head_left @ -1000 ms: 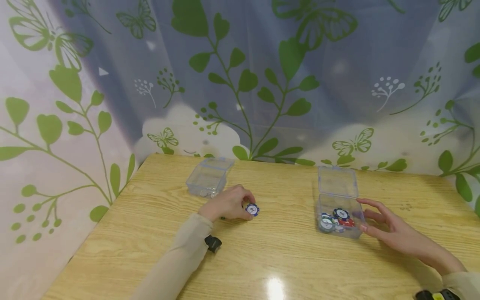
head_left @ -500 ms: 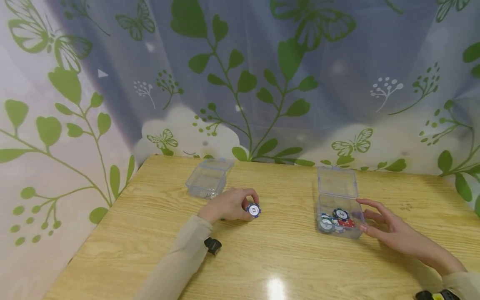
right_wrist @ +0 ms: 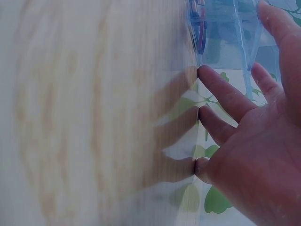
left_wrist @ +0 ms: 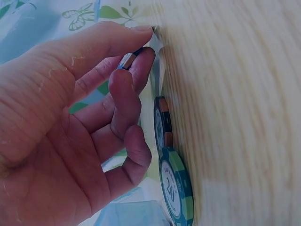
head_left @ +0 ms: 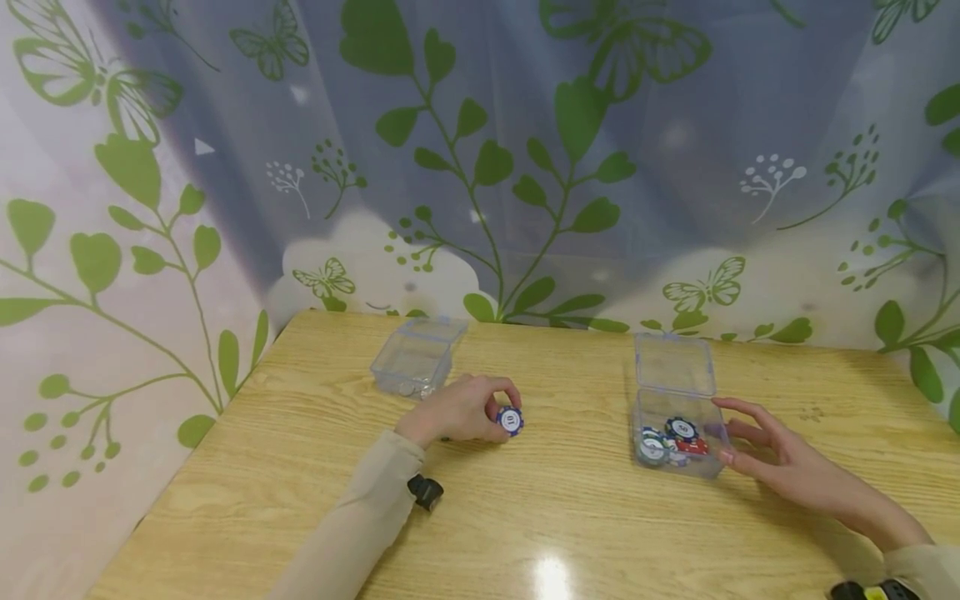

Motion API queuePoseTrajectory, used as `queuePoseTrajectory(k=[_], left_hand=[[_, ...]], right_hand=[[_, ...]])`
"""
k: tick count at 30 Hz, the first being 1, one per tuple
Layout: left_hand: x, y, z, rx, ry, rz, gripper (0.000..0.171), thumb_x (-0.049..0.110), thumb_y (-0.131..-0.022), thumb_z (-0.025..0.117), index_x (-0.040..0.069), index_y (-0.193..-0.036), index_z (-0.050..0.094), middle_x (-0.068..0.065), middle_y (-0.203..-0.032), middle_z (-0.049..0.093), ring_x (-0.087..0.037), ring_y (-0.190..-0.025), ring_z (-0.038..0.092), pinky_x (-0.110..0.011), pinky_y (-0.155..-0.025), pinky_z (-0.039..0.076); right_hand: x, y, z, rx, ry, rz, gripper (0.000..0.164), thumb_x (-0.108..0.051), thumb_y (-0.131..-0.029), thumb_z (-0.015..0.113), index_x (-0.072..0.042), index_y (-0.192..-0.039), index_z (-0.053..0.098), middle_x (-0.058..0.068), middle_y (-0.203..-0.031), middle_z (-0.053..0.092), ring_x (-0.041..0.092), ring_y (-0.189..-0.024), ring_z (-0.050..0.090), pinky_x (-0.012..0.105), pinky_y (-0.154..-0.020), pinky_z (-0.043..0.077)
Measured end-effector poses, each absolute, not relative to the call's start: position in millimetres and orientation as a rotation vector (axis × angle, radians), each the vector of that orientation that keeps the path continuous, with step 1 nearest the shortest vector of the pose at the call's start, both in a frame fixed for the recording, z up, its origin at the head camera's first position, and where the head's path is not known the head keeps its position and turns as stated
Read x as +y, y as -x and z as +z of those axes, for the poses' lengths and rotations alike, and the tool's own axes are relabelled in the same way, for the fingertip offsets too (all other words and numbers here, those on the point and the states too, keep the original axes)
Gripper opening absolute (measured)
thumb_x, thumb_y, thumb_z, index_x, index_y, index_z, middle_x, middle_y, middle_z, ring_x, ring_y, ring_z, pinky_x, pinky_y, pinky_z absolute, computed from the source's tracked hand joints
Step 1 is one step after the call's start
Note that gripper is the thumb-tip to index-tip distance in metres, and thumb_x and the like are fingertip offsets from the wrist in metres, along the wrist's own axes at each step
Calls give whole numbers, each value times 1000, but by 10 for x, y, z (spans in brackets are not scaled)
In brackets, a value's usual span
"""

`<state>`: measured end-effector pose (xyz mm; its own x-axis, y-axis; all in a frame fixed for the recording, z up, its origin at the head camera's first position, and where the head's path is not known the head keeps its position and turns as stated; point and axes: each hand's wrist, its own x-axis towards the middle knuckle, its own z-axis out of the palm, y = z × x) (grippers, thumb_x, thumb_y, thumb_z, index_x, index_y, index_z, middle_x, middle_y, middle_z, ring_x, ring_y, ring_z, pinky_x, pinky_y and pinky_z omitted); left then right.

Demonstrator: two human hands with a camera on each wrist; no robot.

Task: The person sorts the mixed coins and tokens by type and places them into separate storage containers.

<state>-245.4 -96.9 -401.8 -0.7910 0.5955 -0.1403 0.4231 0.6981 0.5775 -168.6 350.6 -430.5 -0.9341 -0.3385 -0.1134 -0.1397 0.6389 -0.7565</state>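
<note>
My left hand [head_left: 457, 410] pinches a blue-and-white poker chip [head_left: 511, 421] marked 10, its face turned to the head camera. In the left wrist view only a slice of that chip's edge shows between the fingers. Under the palm lie a green poker chip [left_wrist: 171, 186] marked 20 and a dark chip with brown edge patches [left_wrist: 163, 122]; the hand mostly hides both in the head view. My right hand [head_left: 795, 462] has its fingers spread against the right side of a clear plastic box [head_left: 708, 467], whose lid stands up. Inside are several chips, including a red one [head_left: 692, 447].
A second clear box [head_left: 390, 377] with a raised lid stands at the back left, holding a few small silvery round pieces. Both boxes rest on the wooden table [head_left: 570, 500]. A patterned curtain [head_left: 517, 167] hangs behind the table's far edge.
The chip marked 10 has shifted slightly right in the left hand, and its number has turned nearer to upright. The right hand and both boxes have stayed put.
</note>
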Motion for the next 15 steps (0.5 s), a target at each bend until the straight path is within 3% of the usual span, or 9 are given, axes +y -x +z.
queuePoseTrajectory(k=[15], left_hand=[[-959,2468,-4030,2585,-824,777,36,17,-85,82,25,-116,66,4,-81,66,-10,-74,60,-26,-68,49]], right_hand=[[3512,1680,-4302,2622,424,-1200,71,-21,-106,57,-13,-163,16,42,-156,30,65,-138,31,76,-91,45]])
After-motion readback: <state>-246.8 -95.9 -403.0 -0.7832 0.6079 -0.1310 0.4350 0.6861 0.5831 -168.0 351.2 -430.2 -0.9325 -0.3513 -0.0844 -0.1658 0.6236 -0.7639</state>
